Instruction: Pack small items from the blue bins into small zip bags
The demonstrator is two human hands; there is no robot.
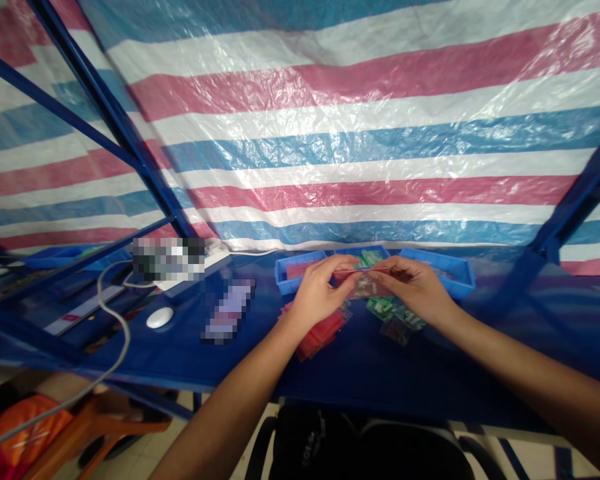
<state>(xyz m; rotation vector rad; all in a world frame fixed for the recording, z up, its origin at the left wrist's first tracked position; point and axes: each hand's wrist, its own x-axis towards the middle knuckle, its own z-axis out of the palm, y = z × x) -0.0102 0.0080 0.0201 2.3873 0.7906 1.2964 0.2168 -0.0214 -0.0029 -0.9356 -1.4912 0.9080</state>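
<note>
Between both hands, above the blue table, hangs a small reddish see-through plastic bag [367, 287] with something pale and small inside that I cannot make out. My left hand [325, 287] pinches the bag's top edge at one end. At the other end of that edge, my right hand [413, 283] pinches it too. A pile of red plastic bags [323, 333] lies below my left hand. Under my right hand are several green packets [380, 307] and a dark clear packet [399, 331].
Three blue bins stand along the back: a left bin [283, 280] with reddish contents, a middle bin [386, 251] with green packets, and a right bin [463, 277]. Farther left are a blurred-out phone [230, 310], a white oval object [160, 317], a power strip [219, 253] and a cable [125, 327].
</note>
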